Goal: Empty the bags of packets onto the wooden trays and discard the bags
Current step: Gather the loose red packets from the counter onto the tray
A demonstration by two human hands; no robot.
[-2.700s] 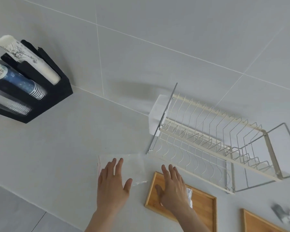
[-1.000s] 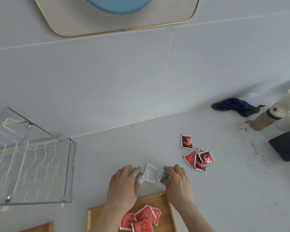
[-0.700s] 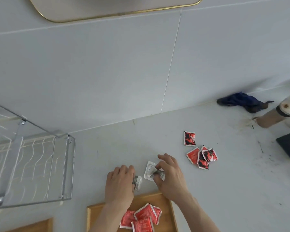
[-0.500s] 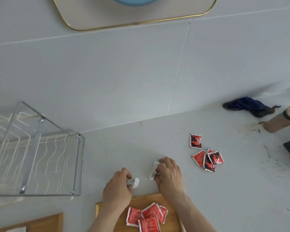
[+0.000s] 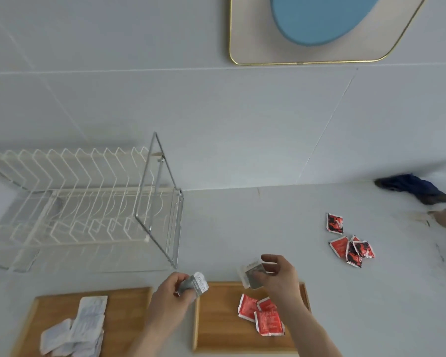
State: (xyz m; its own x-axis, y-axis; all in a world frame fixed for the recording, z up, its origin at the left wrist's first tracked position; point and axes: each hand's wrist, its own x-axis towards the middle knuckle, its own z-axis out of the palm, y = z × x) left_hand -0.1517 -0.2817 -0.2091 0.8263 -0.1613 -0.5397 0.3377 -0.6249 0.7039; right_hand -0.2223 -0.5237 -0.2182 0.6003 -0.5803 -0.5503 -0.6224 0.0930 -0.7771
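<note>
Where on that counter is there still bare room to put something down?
The widest bare patch lies between the dish rack and the loose red packets. The right wooden tray has free wood on its left half. The left wooden tray is crowded with white packets at its near middle.

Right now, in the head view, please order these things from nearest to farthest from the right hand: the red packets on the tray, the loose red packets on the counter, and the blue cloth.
From the right hand:
1. Red packets on the tray, just below the hand.
2. Loose red packets on the counter, farther to the right.
3. Blue cloth, far right, by the wall.
</note>
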